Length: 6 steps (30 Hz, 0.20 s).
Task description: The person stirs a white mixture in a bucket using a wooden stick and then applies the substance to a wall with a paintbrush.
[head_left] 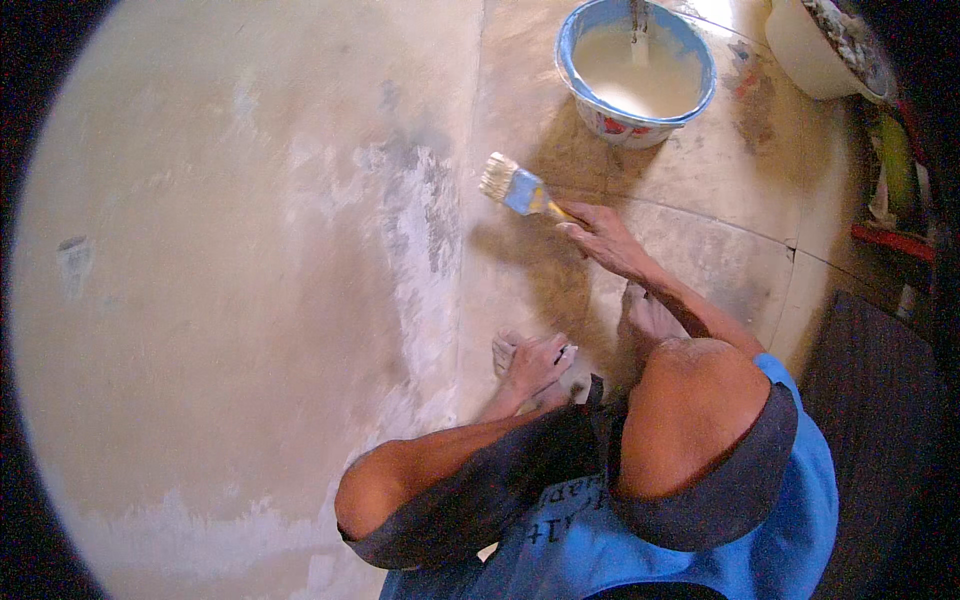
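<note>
Right hand point(600, 232) is clenched on a flat blue-ferruled paintbrush point(515, 185), bristles pointing up-left at the patchy wall point(250, 280). Left hand point(535, 362) lies released on the floor. Blue paint bucket point(700, 75) sits well apart.

We have open floor point(720, 250) between our right hand point(600, 235) and the blue bucket point(635, 70), so the paintbrush point(515, 185) can pass. The wall point(230, 280) blocks the left, and our knees point(690, 410) crowd the space below. A white basin point(815, 50) stands just right of the bucket.

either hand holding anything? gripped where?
The right hand holds a flat paintbrush with a blue ferrule and pale bristles by its handle end. The left hand rests on the floor; whether it grips anything cannot be told.
</note>
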{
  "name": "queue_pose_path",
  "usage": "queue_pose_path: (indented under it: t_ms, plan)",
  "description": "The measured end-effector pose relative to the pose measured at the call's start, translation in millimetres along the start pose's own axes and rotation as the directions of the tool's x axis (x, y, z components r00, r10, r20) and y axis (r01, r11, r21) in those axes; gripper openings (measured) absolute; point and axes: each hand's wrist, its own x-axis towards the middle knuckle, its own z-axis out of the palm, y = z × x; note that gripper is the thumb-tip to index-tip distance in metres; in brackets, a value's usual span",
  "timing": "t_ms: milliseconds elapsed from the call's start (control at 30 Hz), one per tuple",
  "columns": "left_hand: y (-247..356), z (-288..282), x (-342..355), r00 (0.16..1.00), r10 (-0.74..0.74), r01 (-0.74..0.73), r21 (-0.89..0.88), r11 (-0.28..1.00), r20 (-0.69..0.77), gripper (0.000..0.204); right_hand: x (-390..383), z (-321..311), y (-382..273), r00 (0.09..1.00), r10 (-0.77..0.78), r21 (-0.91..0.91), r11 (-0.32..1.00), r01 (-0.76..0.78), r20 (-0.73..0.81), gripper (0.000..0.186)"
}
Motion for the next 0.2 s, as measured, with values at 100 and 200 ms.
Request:
queue_pose_path:
  t_ms: [100, 200]
  plan:
    - [-1, 3, -1, 1.000, -0.013, 0.013, 0.009, 1.000, 0.003, 0.025, 22, 37, 19, 0.998, -0.046, -0.056, 0.997, 0.044, -0.035, 0.043]
    - [-7, 10, -2, 1.000, -0.018, 0.018, 0.035, 0.999, 0.001, 0.025, 34, 66, 17, 0.998, -0.028, -0.142, 0.990, 0.021, -0.049, 0.049]
